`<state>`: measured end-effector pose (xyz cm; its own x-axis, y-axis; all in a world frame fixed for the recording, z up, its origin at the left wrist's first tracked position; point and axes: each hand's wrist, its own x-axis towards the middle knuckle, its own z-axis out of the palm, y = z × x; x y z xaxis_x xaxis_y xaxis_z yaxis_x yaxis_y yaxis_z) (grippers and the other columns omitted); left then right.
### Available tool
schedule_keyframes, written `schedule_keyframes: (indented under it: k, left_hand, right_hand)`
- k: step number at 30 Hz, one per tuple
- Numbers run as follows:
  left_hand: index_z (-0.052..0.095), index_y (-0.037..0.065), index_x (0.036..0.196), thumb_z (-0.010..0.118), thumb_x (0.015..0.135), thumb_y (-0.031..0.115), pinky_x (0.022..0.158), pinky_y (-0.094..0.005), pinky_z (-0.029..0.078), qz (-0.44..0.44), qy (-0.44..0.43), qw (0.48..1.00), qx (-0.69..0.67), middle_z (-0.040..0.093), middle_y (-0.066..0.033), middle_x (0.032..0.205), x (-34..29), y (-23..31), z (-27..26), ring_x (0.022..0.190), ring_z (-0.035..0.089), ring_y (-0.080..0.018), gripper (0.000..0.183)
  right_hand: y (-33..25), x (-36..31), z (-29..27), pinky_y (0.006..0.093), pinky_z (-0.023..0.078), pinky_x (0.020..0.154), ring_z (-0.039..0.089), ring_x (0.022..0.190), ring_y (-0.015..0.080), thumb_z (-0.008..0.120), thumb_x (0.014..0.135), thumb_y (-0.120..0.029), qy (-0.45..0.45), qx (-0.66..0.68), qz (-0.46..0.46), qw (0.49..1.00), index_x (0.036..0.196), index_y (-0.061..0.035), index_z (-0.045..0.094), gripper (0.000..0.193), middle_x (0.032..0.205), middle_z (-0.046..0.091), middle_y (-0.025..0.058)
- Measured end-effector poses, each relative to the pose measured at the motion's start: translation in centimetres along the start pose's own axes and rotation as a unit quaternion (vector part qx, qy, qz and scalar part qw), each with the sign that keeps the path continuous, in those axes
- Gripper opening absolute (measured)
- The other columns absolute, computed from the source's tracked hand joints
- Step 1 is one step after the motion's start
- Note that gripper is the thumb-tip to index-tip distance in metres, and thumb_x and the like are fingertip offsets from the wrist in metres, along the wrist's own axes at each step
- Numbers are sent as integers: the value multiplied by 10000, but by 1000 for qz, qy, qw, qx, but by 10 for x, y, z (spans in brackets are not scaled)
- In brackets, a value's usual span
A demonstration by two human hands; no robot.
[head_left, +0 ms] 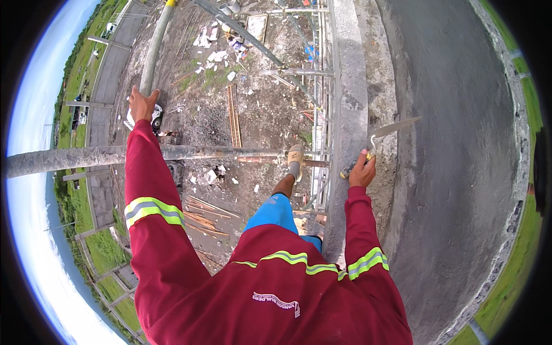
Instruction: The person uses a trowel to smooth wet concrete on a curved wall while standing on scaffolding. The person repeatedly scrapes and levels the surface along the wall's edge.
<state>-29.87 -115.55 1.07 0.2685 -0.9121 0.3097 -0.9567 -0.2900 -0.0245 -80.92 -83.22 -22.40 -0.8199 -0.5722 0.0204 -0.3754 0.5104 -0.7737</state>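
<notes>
At the left, my left hand (142, 107) is wrapped round the lower visible part of a grey scaffold pole (157, 49), thumb on one side and fingers on the other. My right hand (362, 171) grips a trowel by its handle. The pointed metal blade of the trowel (397, 127) points away to the right, over the rough inner edge of the concrete ledge (350, 123). To the right of the ledge spreads a smooth, dark grey concrete surface (460, 144).
A horizontal pole (75, 158) crosses below my left forearm. My sandalled foot (295, 155) is on a pipe beside it. Far below lies ground with wooden planks (234, 117), litter and a white vehicle (156, 117). A diagonal brace (241, 30) and more scaffold tubes border the ledge.
</notes>
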Motion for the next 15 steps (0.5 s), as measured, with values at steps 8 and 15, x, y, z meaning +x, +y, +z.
schedule_keyframes:
  k: [8,15]
  left_hand:
    - [592,-56,1106,761,659,505,837,-394,509,-31,-189,979,-77,659,-217,1013,110,-42,58,945,652,-299,737]
    - [654,-35,790,723,678,284,481,-326,453,-74,-236,947,-206,609,-87,669,121,-37,68,517,562,-167,346]
  right_hand:
    - [-10,-1,-6,417,444,868,604,1018,386,466,963,-353,-46,76,-7,996,1248,31,543,483,1122,629,240]
    - [-11,1,-4,405,432,910,584,1071,384,453,968,-326,-89,65,25,994,1284,29,512,479,1198,593,234]
